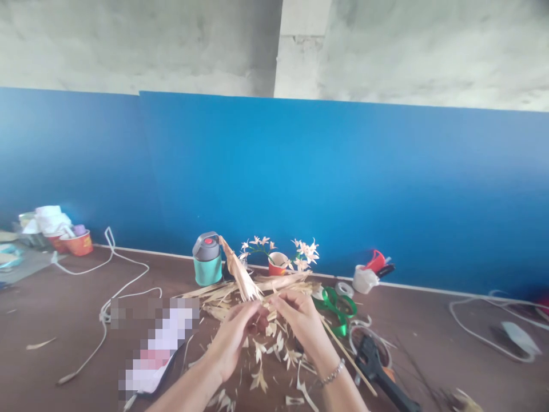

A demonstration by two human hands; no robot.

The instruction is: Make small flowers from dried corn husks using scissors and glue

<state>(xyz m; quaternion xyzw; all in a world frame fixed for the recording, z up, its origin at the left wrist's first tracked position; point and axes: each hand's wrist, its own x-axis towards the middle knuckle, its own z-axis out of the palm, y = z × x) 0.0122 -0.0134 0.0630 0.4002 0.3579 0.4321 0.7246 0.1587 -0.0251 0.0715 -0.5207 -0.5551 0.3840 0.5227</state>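
My left hand and my right hand meet over the brown table, fingers pinched together on a dried corn husk piece that sticks up and to the left from between them. A pile of dried husks lies just behind my hands. Small cut husk petals are scattered under and in front of them. A bracelet sits on my right wrist.
A teal flask and a red cup of husk flowers stand by the blue wall. Green ribbon, tape rolls, a black glue gun and a thin stick lie right. White cord runs left; bowls sit far left.
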